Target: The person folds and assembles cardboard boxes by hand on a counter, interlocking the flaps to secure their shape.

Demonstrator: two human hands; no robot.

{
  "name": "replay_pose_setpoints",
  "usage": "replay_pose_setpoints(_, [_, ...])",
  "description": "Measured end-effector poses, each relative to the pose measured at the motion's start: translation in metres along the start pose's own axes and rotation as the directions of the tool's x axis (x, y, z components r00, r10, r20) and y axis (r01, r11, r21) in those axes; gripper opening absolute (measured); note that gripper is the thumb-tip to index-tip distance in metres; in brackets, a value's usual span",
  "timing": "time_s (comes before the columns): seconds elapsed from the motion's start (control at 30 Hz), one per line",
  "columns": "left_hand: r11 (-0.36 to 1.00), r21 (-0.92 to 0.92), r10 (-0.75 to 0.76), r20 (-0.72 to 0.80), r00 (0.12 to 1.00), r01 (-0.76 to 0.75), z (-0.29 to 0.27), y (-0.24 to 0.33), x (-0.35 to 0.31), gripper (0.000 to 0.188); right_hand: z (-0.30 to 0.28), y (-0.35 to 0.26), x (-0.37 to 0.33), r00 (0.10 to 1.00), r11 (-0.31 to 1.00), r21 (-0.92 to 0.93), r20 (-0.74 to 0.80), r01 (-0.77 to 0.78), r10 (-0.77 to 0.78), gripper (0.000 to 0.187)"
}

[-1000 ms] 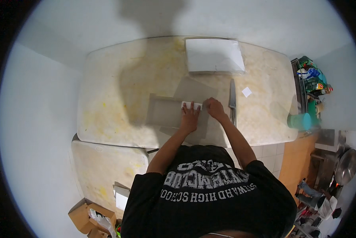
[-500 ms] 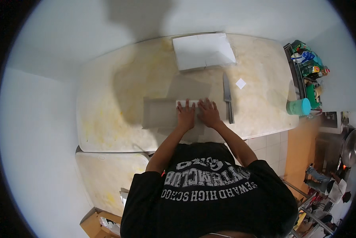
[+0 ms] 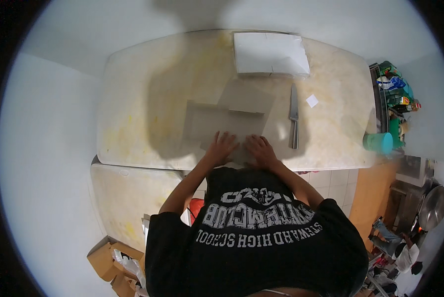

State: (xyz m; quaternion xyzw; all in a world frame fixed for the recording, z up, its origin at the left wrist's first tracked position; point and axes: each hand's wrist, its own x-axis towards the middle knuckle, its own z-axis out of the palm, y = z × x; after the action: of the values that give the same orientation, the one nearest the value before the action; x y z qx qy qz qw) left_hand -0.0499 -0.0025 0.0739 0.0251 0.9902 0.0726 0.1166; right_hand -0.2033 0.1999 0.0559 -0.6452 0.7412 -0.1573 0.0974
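Grey flat cardboard [image 3: 207, 119] lies on the stained white table in front of me. A second piece, set at an angle, overlaps it, with a raised or folded edge [image 3: 246, 112] along its middle. My left hand [image 3: 223, 148] rests palm down on the near part of the cardboard, its fingers spread. Beside it my right hand [image 3: 260, 151] lies flat with fingers stretched, close to the table's front edge. Neither hand grips anything. A large knife [image 3: 294, 116] with a metal handle lies to the right of the cardboard, blade pointing away from me.
A white flat box or stack of sheets [image 3: 271, 53] lies at the table's back. A small white paper square [image 3: 312, 101] is right of the knife. A turquoise-lidded container [image 3: 378, 143] stands at the right end. An open cardboard box [image 3: 105, 260] sits lower left; a person [image 3: 407, 257] is far right.
Both hands have slid toward me across the cardboard. The white strip under my fingers no longer shows, and a grey folded edge is there instead. The whole view has shifted slightly.
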Motion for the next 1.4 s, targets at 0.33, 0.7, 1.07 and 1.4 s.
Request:
replay_pose_setpoints(0.33, [0.988,-0.125,0.096,0.014,0.995,-0.094,0.012,-0.028,0.009,0.051,0.007,-0.001,0.015,1.000,1.000,-0.030,0.003,-0.005,0.006,0.070])
replay_pose_setpoints(0.7, [0.963,-0.051,0.261,-0.076,0.962,-0.265,0.029,-0.030,0.006,0.036,-0.003,-0.015,0.028,1.000,0.998,-0.060,0.017,-0.014,0.015,0.063])
replay_pose_setpoints(1.07, [0.928,-0.312,0.135,-0.233,0.963,-0.205,0.001,-0.048,0.016,0.027,-0.009,0.007,0.067,0.935,0.974,0.058,0.296,-0.219,0.193,0.023])
replay_pose_setpoints(1.4, [0.915,-0.395,-0.049,0.096,0.994,0.083,0.000,-0.060,0.055,0.016,-0.004,0.005,0.074,0.909,0.933,0.080,0.269,-0.352,0.320,0.026])
